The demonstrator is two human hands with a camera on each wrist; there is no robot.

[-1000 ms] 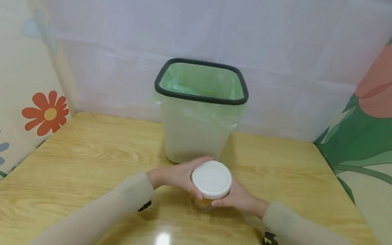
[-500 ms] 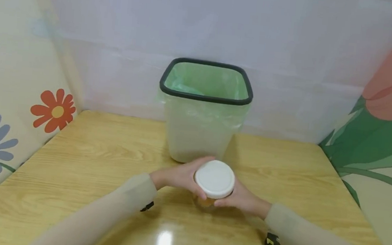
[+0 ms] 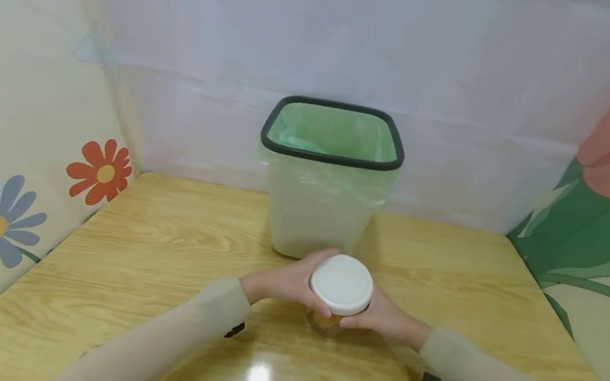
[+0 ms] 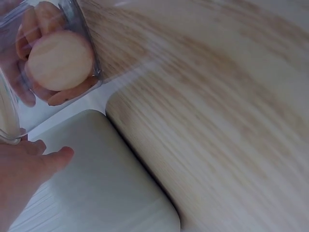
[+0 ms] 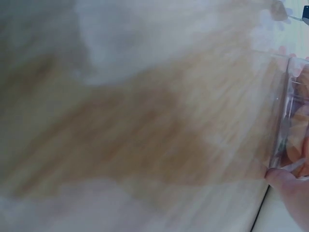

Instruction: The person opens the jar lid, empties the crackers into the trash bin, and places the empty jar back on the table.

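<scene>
A clear jar point(image 3: 327, 321) with a white lid point(image 3: 341, 283) stands lid up between my two hands. Round, flat, biscuit-like pieces point(image 4: 60, 60) show through its wall in the left wrist view. My left hand point(image 3: 297, 283) grips its left side just below the lid, and my right hand point(image 3: 389, 316) grips the right side. Only part of the jar and the right thumb point(image 5: 285, 181) appear at the edge of the right wrist view. Whether the jar's base touches the table, I cannot tell.
Behind the jar is a pale waste bin point(image 3: 316, 216) with a black rim and a green liner bag point(image 3: 337, 130). The wood-grain table point(image 3: 187, 228) meets a white sheet point(image 3: 224, 117) at the back. Panels with painted flowers point(image 3: 105, 173) flank both sides.
The head view has shifted, so the bin, jar and hands all appear farther right. Both hands keep their grip on the jar, with little movement relative to the table.
</scene>
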